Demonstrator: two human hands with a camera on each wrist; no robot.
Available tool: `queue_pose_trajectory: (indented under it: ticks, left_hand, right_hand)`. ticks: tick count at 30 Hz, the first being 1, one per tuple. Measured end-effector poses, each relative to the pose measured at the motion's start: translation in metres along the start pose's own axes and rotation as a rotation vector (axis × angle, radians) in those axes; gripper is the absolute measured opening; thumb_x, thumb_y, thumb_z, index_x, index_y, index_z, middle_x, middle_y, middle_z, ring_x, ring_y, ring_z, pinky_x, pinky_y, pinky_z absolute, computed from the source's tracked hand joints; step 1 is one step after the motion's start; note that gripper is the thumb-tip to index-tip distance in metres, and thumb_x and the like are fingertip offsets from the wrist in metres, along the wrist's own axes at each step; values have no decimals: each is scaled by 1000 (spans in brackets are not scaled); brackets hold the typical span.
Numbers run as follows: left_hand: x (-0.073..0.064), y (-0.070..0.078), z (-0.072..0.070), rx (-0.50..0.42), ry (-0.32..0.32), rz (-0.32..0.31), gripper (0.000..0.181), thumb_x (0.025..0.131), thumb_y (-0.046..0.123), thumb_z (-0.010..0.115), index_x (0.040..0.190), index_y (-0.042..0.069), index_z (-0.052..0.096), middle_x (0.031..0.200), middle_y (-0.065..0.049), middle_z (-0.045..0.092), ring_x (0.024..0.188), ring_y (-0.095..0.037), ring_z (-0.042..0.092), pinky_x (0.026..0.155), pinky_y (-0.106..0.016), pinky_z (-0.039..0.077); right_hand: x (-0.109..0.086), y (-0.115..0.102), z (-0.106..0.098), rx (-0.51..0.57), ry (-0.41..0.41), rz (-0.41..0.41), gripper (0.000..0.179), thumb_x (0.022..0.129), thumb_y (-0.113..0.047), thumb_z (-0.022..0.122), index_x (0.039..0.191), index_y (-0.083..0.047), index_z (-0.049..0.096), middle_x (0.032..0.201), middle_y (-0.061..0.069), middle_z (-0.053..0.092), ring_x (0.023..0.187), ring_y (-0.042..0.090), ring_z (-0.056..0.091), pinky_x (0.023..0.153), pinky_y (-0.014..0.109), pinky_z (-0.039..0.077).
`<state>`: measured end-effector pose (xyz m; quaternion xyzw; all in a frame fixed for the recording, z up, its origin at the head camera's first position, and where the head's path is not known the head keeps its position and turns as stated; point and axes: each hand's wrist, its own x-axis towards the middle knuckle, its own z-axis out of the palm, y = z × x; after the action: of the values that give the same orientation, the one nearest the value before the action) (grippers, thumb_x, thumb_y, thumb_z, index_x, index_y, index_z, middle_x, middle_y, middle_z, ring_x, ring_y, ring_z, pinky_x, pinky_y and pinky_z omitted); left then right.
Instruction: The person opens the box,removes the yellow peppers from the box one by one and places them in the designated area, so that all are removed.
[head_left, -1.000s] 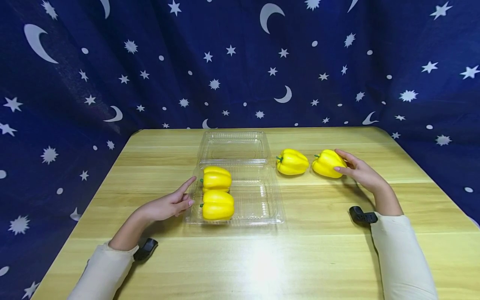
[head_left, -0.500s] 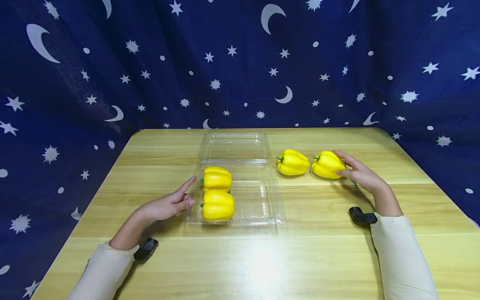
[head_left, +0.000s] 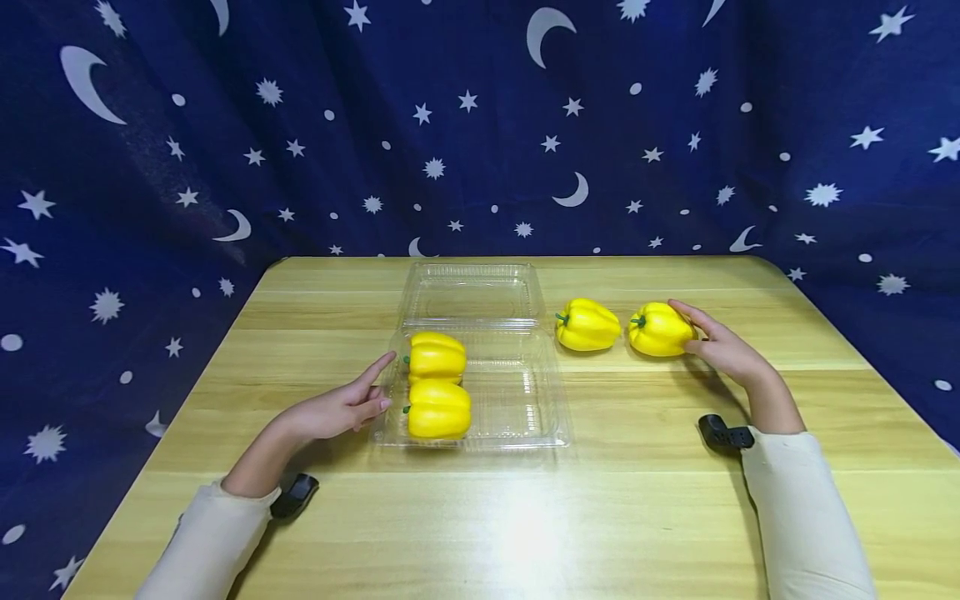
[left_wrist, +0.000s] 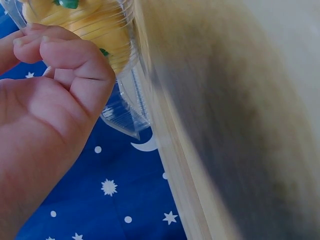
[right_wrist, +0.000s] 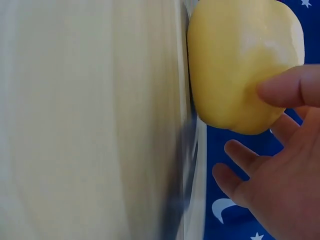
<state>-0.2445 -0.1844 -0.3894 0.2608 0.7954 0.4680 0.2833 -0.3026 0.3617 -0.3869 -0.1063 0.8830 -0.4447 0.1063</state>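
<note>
In the head view my right hand (head_left: 731, 354) holds a yellow bell pepper (head_left: 660, 330) on the table, index finger over its top and thumb at its near side. The right wrist view shows the thumb on the bell pepper (right_wrist: 240, 65), the lower fingers off it. A second bell pepper (head_left: 587, 325) lies just left of it. My left hand (head_left: 326, 412) is at the left rim of an open clear plastic clamshell container (head_left: 517, 442), index finger stretched out along it. Two more bell peppers, a far one (head_left: 437, 354) and a near one (head_left: 439, 410), lie in its left half, stems left.
The container's lid (head_left: 472, 296) lies folded back flat toward the far edge of the wooden table (head_left: 600, 517). A dark blue curtain (head_left: 480, 150) with moons and stars hangs behind and around the table. Black wrist cameras sit at both cuffs.
The bell pepper under my right hand has turned slightly, its stem now lower and more toward me. My right thumb has slid back toward its right end. My left hand has stayed at the container.
</note>
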Motion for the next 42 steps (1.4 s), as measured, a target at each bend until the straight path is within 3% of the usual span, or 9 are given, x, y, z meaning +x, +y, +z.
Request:
queue_pose_trajectory:
  ticks: [15,24,30,36,42]
  left_hand:
    - [0,-1,-1,16,5,-6,70,99,21,36,145,11,-16,69,-2,36,54,-13,34,56,-30,37]
    - [-1,1,-1,21,8,-12,69,100,22,36,145,12,-15,69,-2,36,55,-14,34,58,-30,38]
    - [1,1,0,14,8,-11,67,100,18,34,145,11,-16,69,-2,36,55,-14,34,59,-28,38]
    - [1,2,0,2,17,-21,67,100,17,34,145,11,-15,70,-1,35,55,-13,33,58,-29,38]
    - [-1,5,0,3,12,-18,67,100,16,34,145,10,-16,69,-1,35,55,-12,33,57,-30,37]
  right_hand:
    - [-4,-5,-1,-42,23,38,69,90,3,38,147,-9,1,150,24,-5,132,51,-4,96,72,6]
    - [-9,-11,1,-30,35,11,79,89,-5,49,148,-16,-3,151,18,-12,133,50,-10,95,73,5]
    - [-10,-26,8,-70,66,-8,82,91,-23,54,147,-18,-6,150,15,-17,134,45,-14,96,73,3]
    - [-9,-47,18,-174,143,-72,85,88,-25,59,148,-16,-1,151,14,-16,135,45,-14,94,74,2]
    - [-7,-74,37,-196,162,-130,87,85,-25,63,148,-17,4,152,14,-13,134,46,-16,93,75,-3]
